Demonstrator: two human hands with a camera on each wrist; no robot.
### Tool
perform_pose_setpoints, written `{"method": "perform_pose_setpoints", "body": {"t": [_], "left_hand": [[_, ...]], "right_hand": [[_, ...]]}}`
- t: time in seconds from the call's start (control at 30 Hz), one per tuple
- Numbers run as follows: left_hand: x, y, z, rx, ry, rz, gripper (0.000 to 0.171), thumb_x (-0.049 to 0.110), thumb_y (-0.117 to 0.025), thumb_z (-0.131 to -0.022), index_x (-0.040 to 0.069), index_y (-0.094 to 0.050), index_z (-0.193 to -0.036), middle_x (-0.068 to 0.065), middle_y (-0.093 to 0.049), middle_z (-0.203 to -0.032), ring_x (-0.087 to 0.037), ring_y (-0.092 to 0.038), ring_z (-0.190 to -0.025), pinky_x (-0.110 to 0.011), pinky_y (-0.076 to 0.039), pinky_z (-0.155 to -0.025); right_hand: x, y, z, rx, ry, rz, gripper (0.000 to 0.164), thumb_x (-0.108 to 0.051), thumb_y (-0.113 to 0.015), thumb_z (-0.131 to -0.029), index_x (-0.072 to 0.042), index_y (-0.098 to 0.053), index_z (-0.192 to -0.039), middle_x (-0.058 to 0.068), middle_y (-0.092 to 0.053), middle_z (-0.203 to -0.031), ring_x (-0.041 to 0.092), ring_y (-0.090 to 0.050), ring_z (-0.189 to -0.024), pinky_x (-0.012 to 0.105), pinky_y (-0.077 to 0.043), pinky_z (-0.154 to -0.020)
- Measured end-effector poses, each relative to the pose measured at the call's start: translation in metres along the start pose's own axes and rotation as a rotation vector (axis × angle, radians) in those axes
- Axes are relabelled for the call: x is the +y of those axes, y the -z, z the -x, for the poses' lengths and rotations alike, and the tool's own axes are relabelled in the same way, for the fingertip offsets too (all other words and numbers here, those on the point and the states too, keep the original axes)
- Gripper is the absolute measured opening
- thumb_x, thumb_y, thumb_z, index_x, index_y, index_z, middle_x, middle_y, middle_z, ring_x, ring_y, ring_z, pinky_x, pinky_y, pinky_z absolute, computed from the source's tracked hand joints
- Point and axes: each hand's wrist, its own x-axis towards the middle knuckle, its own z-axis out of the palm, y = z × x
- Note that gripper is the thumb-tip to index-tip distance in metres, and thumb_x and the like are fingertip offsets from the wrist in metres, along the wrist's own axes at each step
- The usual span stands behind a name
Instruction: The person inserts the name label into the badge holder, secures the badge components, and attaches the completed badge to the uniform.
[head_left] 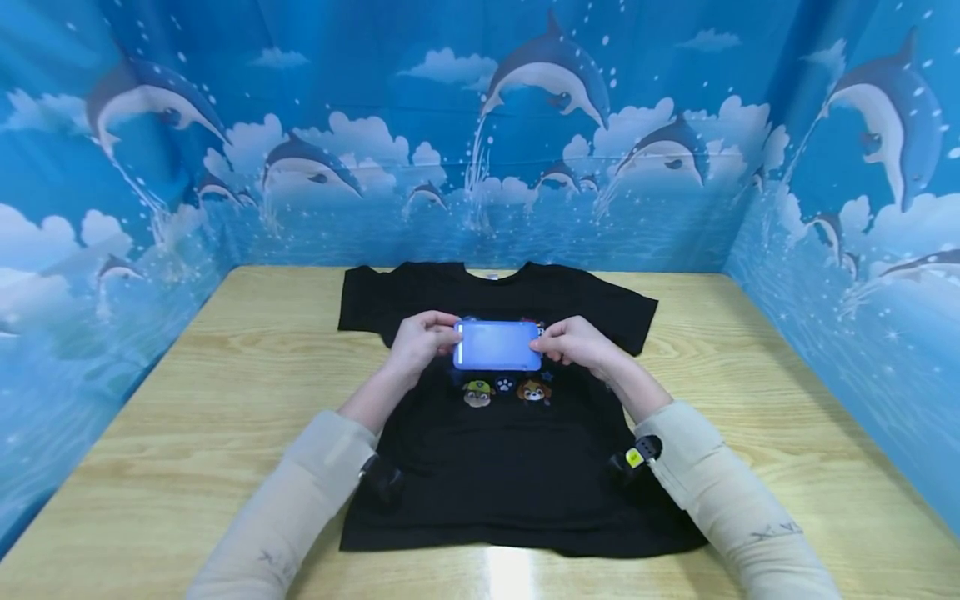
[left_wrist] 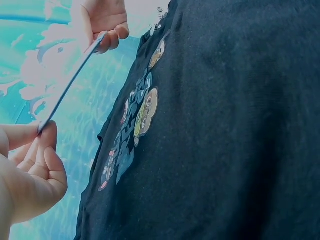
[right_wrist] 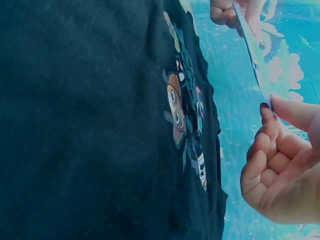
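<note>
Thin blue rectangular panel (head_left: 497, 348) is held above a black short-sleeved T-shirt (head_left: 510, 467) with cartoon prints (head_left: 477, 394). The left hand (head_left: 422, 340) pinches one end, the right hand (head_left: 581, 342) the opposite end.

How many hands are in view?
2: the left hand pinches the left end of the blue panel; the right hand pinches its right end, both above the black T-shirt.

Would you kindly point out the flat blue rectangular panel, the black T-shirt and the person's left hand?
Flat blue rectangular panel (head_left: 497, 346): head view, middle of its broad face.
Black T-shirt (head_left: 502, 458): head view, front below the printed figures.
Left hand (head_left: 417, 342): head view, back of the hand.
</note>
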Motion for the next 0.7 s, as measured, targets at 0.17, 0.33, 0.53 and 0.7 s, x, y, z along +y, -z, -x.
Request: {"method": "perform_pose_setpoints", "body": {"t": [0.17, 0.33, 0.53, 0.7], "left_hand": [[0.001, 0.002, 0.0001, -0.011, -0.011, -0.001, 0.027, 0.005, -0.064, -0.084, 0.0, -0.062, -0.11, -0.011, -0.066, -0.091, -0.017, -0.061, -0.077, -0.035, -0.049, -0.078], [0.0041, 0.0039, 0.0009, -0.013, -0.03, 0.016, 0.027, 0.004, -0.064, -0.083, -0.001, -0.062, -0.109, -0.01, -0.066, -0.088, -0.016, -0.06, -0.075, -0.035, -0.048, -0.077], [0.0027, 0.0048, 0.0007, -0.023, -0.015, 0.02, 0.027, 0.005, -0.063, -0.085, -0.001, -0.061, -0.111, -0.011, -0.066, -0.09, -0.017, -0.06, -0.078, -0.035, -0.048, -0.078], [0.0017, 0.0052, 0.0007, -0.02, -0.028, 0.037, 0.026, 0.004, -0.064, -0.084, -0.002, -0.062, -0.11, -0.009, -0.066, -0.087, -0.015, -0.06, -0.076, -0.038, -0.048, -0.08]], "right_hand": [[0.0, 0.0005, -0.0013, -0.003, -0.023, -0.127, 0.023, -0.015, -0.064, -0.087, 0.003, -0.06, -0.073, 0.001, -0.047, -0.06, 0.016, -0.044, -0.06, 0.031, -0.04, -0.063], [-0.0026, -0.0007, -0.0001, 0.018, -0.066, -0.206, 0.018, -0.013, -0.065, -0.086, 0.004, -0.067, -0.092, 0.001, -0.058, -0.066, 0.017, -0.052, -0.067, 0.029, -0.044, -0.064], [-0.0008, -0.0019, 0.0008, -0.02, -0.074, -0.325, 0.01, -0.011, -0.063, -0.088, -0.005, -0.069, -0.083, 0.001, -0.057, -0.065, 0.015, -0.052, -0.065, 0.026, -0.043, -0.059], [0.0002, -0.004, 0.0007, -0.06, -0.063, -0.444, 0.023, -0.005, -0.059, -0.089, -0.014, -0.064, -0.067, 0.0, -0.053, -0.063, 0.012, -0.049, -0.061, 0.024, -0.042, -0.06]]}}
